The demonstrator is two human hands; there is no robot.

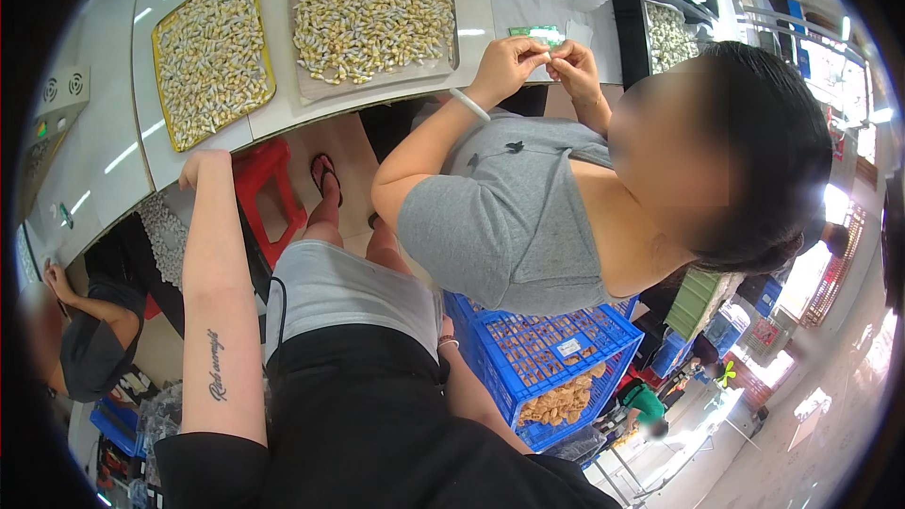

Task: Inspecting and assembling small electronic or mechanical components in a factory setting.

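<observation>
My left hand rests at the edge of the white table, just below a yellow tray full of small white-and-yellow pieces. Its fingers are mostly hidden, and I see nothing held in it. Down at my right side, my right hand, with a bracelet at the wrist, is close to a blue plastic crate. That hand's fingers are largely out of sight. To the right of the yellow tray lies a grey tray heaped with similar pieces.
A co-worker in a grey top pinches something tiny above the table, near a green item. Under the table edge stands a red stool. Another person is at the far left. A black bin holds pale pieces.
</observation>
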